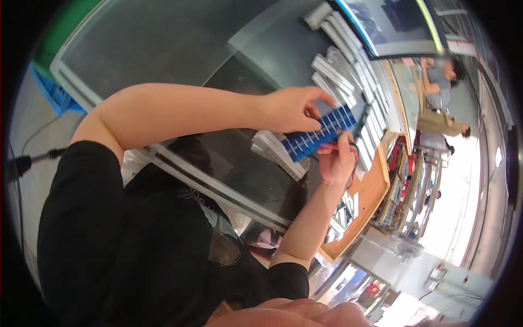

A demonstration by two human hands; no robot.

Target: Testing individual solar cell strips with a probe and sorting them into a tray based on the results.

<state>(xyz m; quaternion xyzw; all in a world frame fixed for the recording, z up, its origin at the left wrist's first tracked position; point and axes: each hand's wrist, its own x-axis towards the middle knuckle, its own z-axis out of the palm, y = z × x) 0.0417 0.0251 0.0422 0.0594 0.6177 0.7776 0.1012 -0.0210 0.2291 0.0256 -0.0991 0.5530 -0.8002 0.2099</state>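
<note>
A blue strip panel (321, 132) crossed by thin white lines, like a row of solar cells, is tilted between my two hands above the dark glassy worktop (239, 76). My left hand (294, 110) is at its upper left edge, the thumb against the panel and the forefinger curved toward its far corner. At the lower right edge, my right hand (336, 161) is closed with the fingertips at the panel. A slim red tool (330, 146) shows in the right fingers; its exact kind is partly hidden. A stack of white-grey strips (278, 155) lies under the panel.
White strips (333, 73) lie in rows along the worktop's far right side. Beside it, a wooden tray (368, 199) holds more strips. A screen (395, 24) stands at the upper right. Another person (438, 90) is farther off. A blue crate (54, 92) is at the left.
</note>
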